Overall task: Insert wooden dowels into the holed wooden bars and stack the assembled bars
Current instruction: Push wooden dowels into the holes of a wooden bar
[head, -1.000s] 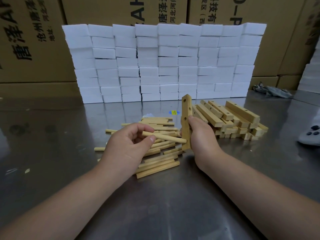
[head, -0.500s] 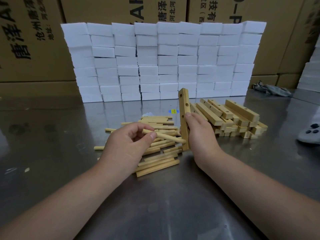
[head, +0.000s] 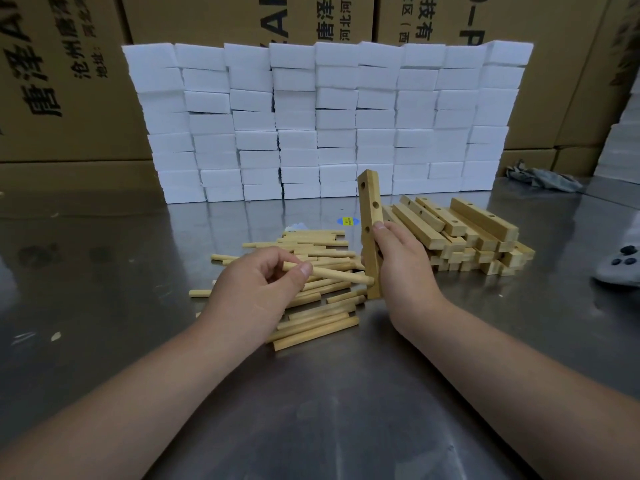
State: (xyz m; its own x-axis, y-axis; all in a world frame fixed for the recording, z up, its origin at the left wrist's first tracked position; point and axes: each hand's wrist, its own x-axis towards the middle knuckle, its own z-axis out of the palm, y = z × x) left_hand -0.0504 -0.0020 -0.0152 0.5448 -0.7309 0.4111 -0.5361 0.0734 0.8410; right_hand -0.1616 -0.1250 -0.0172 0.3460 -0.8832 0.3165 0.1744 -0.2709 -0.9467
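The upright holed bar (head: 370, 233), gripped in the right hand (head: 403, 261), took its first dowel (head: 332, 274), pinched in the left hand (head: 258, 287), at its lowest hole. Its upper holes stood empty; loose dowels (head: 311, 323) and bars (head: 467, 237) lay on the counter (head: 104, 271), so I judged the task barely begun

The light is dim and flat, falling from overhead, I think, since soft pale patches of glare lie on the steel table (head: 104, 271) ahead of me and near my arms. The white blocks (head: 325, 123) are the brightest thing and look slightly washed out. Their dull reflection smears down the metal. My left hand (head: 256, 289) and right hand (head: 401, 268) throw only faint, soft shadows. Focus is fair at the centre; the corners soften and darken. The wide lens bends the cartons (head: 69, 81) outward at both edges and stretches my forearms.
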